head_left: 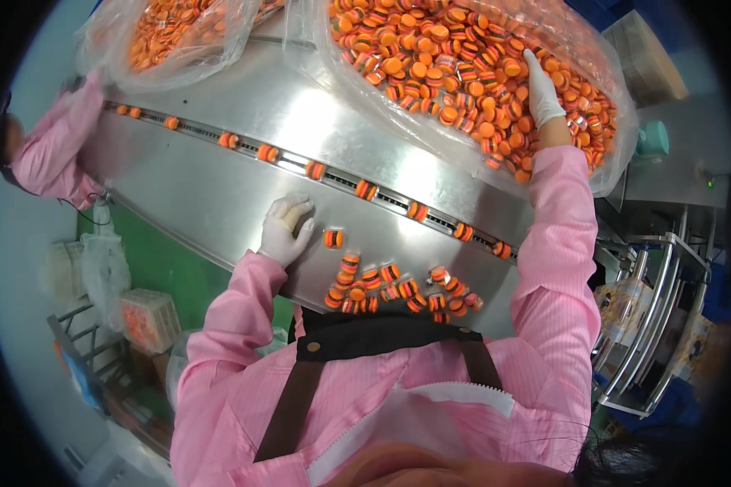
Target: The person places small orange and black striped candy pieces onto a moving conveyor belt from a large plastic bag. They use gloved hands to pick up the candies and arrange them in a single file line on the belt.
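Observation:
My left hand (pixel 285 226), in a white glove, rests on the sloped steel table (pixel 219 187) with fingers curled, just left of a single burger-shaped orange candy (pixel 333 238); whether it holds anything is unclear. My right hand (pixel 540 89), also gloved, reaches up into a large clear plastic bag (pixel 605 174) heaped with orange burger candies (pixel 447 57), fingers spread over them. A loose pile of the candies (pixel 398 292) lies on the table near my chest. More candies ride one by one in a slotted track (pixel 345 182) crossing the table.
A second clear bag of candies (pixel 170 32) sits at the top left. Another person in a pink sleeve (pixel 57 146) works at the table's left end. Metal rails and packaged goods (pixel 650 325) stand at right; a tray of candies (pixel 146 321) sits on a rack lower left.

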Available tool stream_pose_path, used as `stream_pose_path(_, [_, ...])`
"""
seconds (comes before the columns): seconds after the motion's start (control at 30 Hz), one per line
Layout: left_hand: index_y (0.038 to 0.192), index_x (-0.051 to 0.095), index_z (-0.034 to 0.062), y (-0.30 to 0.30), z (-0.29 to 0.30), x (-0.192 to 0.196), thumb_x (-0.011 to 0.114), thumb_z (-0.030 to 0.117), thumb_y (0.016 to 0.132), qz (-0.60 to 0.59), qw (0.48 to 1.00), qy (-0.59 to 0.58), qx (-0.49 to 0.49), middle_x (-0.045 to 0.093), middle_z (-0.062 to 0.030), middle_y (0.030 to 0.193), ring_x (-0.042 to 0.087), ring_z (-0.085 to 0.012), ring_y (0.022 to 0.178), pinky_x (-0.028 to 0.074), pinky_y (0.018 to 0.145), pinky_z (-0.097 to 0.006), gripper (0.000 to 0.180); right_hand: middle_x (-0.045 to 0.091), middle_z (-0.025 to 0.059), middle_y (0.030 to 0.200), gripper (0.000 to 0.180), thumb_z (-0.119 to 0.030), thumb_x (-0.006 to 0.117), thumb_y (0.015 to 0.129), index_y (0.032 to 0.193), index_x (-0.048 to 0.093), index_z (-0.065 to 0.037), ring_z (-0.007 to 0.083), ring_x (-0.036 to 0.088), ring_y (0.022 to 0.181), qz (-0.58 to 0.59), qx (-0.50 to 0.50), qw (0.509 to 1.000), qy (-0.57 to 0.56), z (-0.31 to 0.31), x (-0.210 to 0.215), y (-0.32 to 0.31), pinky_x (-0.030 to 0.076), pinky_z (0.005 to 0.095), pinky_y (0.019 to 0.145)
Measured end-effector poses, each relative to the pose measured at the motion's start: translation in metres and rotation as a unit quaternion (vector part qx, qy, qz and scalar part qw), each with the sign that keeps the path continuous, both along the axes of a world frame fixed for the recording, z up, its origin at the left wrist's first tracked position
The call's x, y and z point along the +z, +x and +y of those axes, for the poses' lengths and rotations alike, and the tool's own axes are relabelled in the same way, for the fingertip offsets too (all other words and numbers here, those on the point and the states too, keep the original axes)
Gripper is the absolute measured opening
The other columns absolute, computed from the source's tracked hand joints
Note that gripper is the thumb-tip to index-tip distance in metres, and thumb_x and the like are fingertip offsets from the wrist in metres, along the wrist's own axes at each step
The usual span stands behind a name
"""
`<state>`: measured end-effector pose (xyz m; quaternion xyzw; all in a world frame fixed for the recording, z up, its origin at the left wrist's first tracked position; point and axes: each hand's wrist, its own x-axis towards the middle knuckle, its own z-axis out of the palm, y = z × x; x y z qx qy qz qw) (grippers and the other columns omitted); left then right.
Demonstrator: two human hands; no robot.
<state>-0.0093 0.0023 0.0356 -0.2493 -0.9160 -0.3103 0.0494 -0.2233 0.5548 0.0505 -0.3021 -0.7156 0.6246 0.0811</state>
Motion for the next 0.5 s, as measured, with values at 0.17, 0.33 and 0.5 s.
stream_pose_path(0.17, [0.103, 0.065, 0.0048, -0.002, 0.000, -0.003, 0.068, 0.011, 0.077, 0.012, 1.000, 0.004, -0.006, 0.062, -0.0143, 0.111, 0.057, -0.0346, 0.105, 0.046, 0.092, -0.043, 0.027, 0.038, 0.0126, 0.149, 0.089, -0.066, 0.056, 0.084, 0.146, 0.037, -0.006, 0.0244, 0.037, 0.133, 0.008, 0.118, 0.988, -0.096, 0.004, 0.018, 0.003, 0.029, 0.0356, 0.109])
stream_pose_path(0.33, [0.103, 0.065, 0.0041, 0.000, 0.000, -0.003, 0.067, 0.010, 0.076, 0.019, 1.000, -0.001, -0.009, 0.062, -0.0151, 0.110, 0.057, -0.0350, 0.105, 0.046, 0.092, -0.044, 0.028, 0.053, 0.0123, 0.135, 0.085, -0.065, 0.056, 0.085, 0.142, 0.043, -0.003, 0.0184, 0.053, 0.116, -0.022, 0.142, 0.988, -0.056, -0.026, 0.042, 0.006, 0.045, 0.0295, 0.094])
stream_pose_path(0.5, [0.103, 0.065, 0.0039, -0.002, 0.000, -0.006, 0.067, 0.010, 0.076, 0.022, 1.000, 0.002, -0.013, 0.062, -0.0151, 0.109, 0.057, -0.0362, 0.106, 0.046, 0.092, -0.044, 0.028, 0.057, 0.0093, 0.130, 0.075, -0.059, 0.053, 0.090, 0.141, 0.043, -0.005, 0.0169, 0.059, 0.107, -0.004, 0.196, 0.955, -0.223, -0.025, 0.044, 0.010, 0.052, 0.0291, 0.084])
